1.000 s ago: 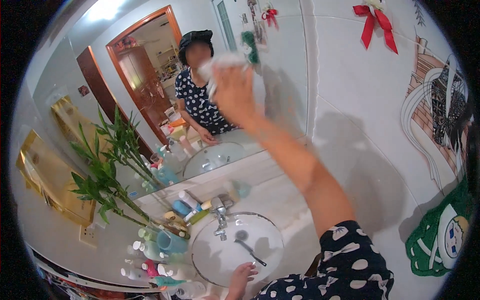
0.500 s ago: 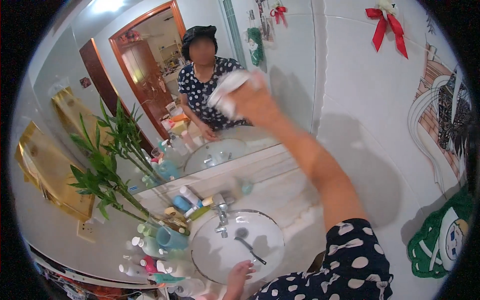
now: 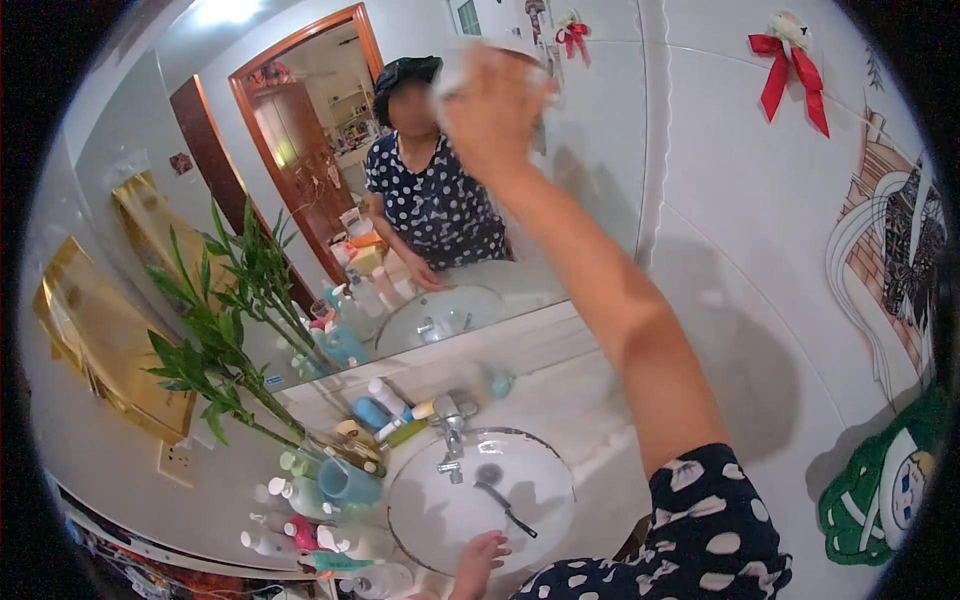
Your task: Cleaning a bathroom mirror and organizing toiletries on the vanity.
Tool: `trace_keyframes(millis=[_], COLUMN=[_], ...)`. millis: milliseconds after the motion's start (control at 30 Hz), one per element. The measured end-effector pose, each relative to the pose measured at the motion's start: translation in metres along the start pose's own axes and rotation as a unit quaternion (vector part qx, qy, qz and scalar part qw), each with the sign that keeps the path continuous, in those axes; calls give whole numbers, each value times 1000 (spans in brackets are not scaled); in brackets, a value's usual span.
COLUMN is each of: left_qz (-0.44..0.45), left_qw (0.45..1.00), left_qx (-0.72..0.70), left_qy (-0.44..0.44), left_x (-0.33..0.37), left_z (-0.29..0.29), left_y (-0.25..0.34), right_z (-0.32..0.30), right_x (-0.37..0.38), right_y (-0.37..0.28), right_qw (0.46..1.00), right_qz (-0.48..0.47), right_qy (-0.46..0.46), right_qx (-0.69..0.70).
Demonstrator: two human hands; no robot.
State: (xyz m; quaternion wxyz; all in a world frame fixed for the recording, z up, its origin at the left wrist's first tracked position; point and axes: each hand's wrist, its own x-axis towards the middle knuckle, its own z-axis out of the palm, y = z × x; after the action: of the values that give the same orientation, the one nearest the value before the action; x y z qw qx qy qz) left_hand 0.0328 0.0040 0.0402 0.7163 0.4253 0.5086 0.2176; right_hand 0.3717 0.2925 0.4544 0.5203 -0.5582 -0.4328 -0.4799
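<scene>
My right arm reaches up across the large wall mirror (image 3: 585, 215). My right hand (image 3: 492, 118) is pressed over a white cloth (image 3: 515, 47) against the upper glass; hand and cloth are smeared by motion, and the fingers cover much of the cloth. Low down, my left hand (image 3: 484, 553) rests by the near rim of the white oval sink (image 3: 425, 548), fingers apart and holding nothing. In the basin lies a slim tool with a dark handle (image 3: 510, 514), close to the drain; its exact kind is too small to make out.
A chrome faucet (image 3: 452, 440) stands behind the basin. Several bottles and a blue cup (image 3: 350, 483) crowd the counter's left side, beside tall green bamboo stems (image 3: 240, 390). A red bow (image 3: 788, 75) and a green hanging (image 3: 870, 500) are on the right wall.
My right hand has moved up the mirror with the white cloth. My left hand stays by the sink. The whole view has shifted slightly.
</scene>
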Motion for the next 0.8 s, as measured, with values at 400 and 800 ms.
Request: trace_keyframes(millis=[400,800], left_qz=[-20,4], left_qw=[999,1000], left_qx=[-6,-23], left_qy=[35,8], left_x=[14,12], left_z=[0,5], left_y=[10,16], right_z=[-21,-21], right_x=[89,131], right_y=[2,78], right_qw=[985,967], right_qz=[-167,214], right_qy=[-30,114], right_qx=[4,-75])
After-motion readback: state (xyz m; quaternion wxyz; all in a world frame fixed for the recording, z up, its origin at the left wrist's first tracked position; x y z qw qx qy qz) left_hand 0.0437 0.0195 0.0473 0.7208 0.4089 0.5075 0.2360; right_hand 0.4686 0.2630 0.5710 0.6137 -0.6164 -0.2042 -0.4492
